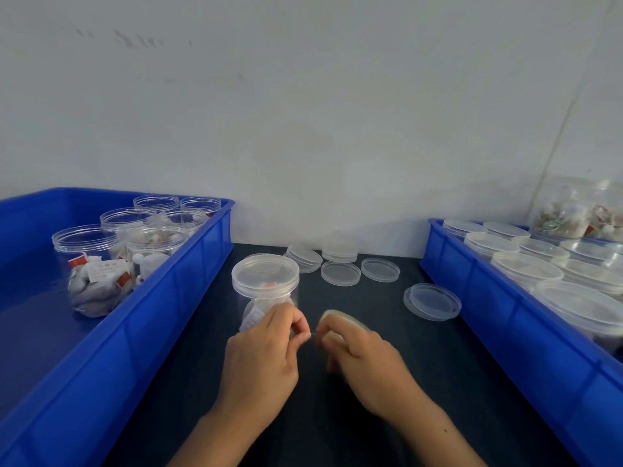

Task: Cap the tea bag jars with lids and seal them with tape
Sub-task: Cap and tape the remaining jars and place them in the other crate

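Clear plastic is almost everything in this scene. One capped jar (265, 284) with tea bags inside stands upright on the dark surface (387, 382), near the left blue bin (161, 318), and its lid (265, 268) already sits on top. The left hand (261, 358) is just in front of this jar; its thumb and forefinger are pressed together on something very thin, probably the free end of the tape. The right hand (364, 358) is curled around the tape roll (340, 323), which stands on its edge. Both hands are close, the fingertips almost meeting.

I judge that the step is pulling out a strip of tape. The important relation is this one: the jar lies just beyond the left hand, toward the far edge of the surface, so the left hand is nearer to it — the strip must travel forward and a little left to reach the seam under the lid.

Open jars (101, 261) wait in the left bin, and lidded jars (526, 269) fill the right blue bin (505, 318). Spare lids (340, 273) lie loose near the far edge of the surface.
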{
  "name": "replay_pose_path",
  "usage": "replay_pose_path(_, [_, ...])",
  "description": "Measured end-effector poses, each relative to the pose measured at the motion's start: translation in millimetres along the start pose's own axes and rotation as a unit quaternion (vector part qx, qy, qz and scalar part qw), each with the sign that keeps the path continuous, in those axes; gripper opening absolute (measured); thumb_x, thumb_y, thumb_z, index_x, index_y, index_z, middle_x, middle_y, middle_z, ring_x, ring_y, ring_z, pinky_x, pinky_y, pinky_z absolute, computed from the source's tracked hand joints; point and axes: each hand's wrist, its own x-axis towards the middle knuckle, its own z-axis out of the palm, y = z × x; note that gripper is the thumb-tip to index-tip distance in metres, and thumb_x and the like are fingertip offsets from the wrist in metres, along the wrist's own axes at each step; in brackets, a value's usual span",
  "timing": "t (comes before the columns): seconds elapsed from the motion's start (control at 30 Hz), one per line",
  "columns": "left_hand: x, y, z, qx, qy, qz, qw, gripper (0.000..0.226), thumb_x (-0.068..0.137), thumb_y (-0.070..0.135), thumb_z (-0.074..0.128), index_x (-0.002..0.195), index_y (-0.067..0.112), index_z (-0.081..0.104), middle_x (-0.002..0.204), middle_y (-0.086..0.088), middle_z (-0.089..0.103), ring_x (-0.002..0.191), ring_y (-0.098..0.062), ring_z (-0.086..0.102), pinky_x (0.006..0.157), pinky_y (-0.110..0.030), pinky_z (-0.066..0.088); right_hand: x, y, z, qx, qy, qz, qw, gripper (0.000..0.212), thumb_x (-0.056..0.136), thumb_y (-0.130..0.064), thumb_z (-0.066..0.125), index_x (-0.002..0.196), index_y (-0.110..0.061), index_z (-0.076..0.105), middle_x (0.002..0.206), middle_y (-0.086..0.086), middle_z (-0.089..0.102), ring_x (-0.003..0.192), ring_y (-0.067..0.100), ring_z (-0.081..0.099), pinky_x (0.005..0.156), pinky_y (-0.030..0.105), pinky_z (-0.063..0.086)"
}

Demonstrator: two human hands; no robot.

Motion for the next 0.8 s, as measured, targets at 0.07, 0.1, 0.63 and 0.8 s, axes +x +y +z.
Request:
replay_pose_path(0.07, [1,-1,-2,0.005,0.003,0.0,1.0,0.027,0.073,0.012,0.081,0.079,0.023,0.058,0.07,0.019,0.056,0.052,0.001,0.047,0.048,-0.012,0.039,1,2,-2,-0.031,-0.007,0.035,0.999,0.017,0.099,-0.048,0.038,0.098,-0.034,0.047,0.084,-0.007,0.06,0.079,0.009,0.056,0.072,0.033,0.047])
replay_pose_path(0.1, [1,-2,-2,0.006,0.0,0.0,1.0,0.026,0.073,0.014,0.081,0.079,0.024,0.058,0.071,0.02,0.055,0.051,0.003,0.046,0.049,-0.01,0.037,0,3,-1,-0.042,-0.003,0.039,0.998,0.019,0.099,-0.05,0.037,0.097,-0.033,0.047,0.082,-0.005,0.06,0.077,0.009,0.056,0.07,0.033,0.047])
replay_pose_path(0.63, [2,-8,-6,-0.029,0.038,0.016,0.999,0.01,0.079,0.031,0.068,0.085,0.027,0.061,0.078,0.018,0.062,0.06,0.005,0.057,0.053,-0.004,0.045,1,-2,8,0.196,0.077,-0.014,0.977,0.019,0.097,-0.023,0.052,0.08,-0.025,0.06,0.069,-0.006,0.054,0.06,0.01,0.044,0.06,0.031,0.042])
replay_pose_path(0.8, [7,-13,-6,-0.108,0.176,-0.002,0.979,0.039,0.091,0.027,0.06,0.126,0.017,0.046,0.117,0.007,0.051,0.089,-0.005,0.059,0.072,-0.013,0.049,2,-1,6,0.215,0.116,0.0,0.97,0.022,0.095,-0.02,0.056,0.073,-0.025,0.059,0.062,-0.008,0.047,0.053,0.003,0.036,0.052,0.021,0.033])
